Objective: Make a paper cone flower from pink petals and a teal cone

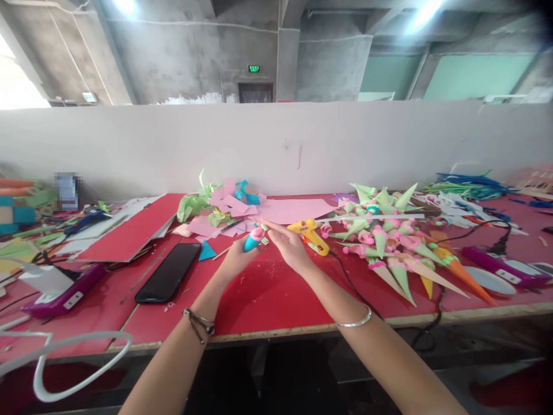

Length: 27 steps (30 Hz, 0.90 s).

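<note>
My left hand [237, 257] is wrapped round a small blue paper cone [251, 242] with a rolled pink top, held upright and slightly tilted above the table. My right hand [288, 244] reaches in from the other side, its fingertips together at the pink top. A tiny pale-green piece [264, 227] shows at these fingertips; its exact shape is too small to tell. Just right of this hand lies a yellow glue gun [311, 235] with a long white glue stick [371, 218] in its back. A blue paper scrap [207, 251] and a thin wooden stick [221, 253] lie left of the cone.
A heap of finished-looking paper cones [389, 245] covers the right side. Pink and green paper scraps [228, 202] lie behind my hands. A black phone [169, 273], a red board [129, 230] and purple power strips [64, 294] stand around. A low white partition [276, 150] closes the back.
</note>
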Each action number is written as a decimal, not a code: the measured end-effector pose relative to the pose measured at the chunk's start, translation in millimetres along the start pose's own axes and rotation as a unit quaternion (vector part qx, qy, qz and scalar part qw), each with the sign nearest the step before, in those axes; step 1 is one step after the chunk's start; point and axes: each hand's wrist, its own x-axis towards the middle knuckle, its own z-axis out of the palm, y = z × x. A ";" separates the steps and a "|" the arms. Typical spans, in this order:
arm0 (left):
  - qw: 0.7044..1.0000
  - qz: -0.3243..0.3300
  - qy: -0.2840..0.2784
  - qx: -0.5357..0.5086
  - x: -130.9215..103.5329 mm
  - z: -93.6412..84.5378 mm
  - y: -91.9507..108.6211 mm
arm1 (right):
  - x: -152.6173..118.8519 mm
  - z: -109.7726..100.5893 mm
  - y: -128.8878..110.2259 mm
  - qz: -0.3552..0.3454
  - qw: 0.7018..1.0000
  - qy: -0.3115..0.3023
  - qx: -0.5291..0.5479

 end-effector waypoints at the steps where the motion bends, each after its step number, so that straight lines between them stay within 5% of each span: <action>1: 1.000 0.004 -0.007 -0.002 -0.6 0.1 1.3 | 1.1 -0.8 1.4 0.005 1.000 0.023 0.011; 7: 1.000 0.016 -0.027 -0.003 -2.2 0.6 5.6 | 4.4 -2.0 5.1 0.027 0.997 0.063 0.032; 24: 0.989 0.093 -0.010 0.117 -0.4 3.1 -7.8 | 3.8 2.4 8.3 0.044 0.995 0.049 0.080; 27: 0.986 0.101 -0.022 0.128 -0.1 4.7 -12.0 | 2.2 3.2 8.6 0.067 0.995 0.008 0.069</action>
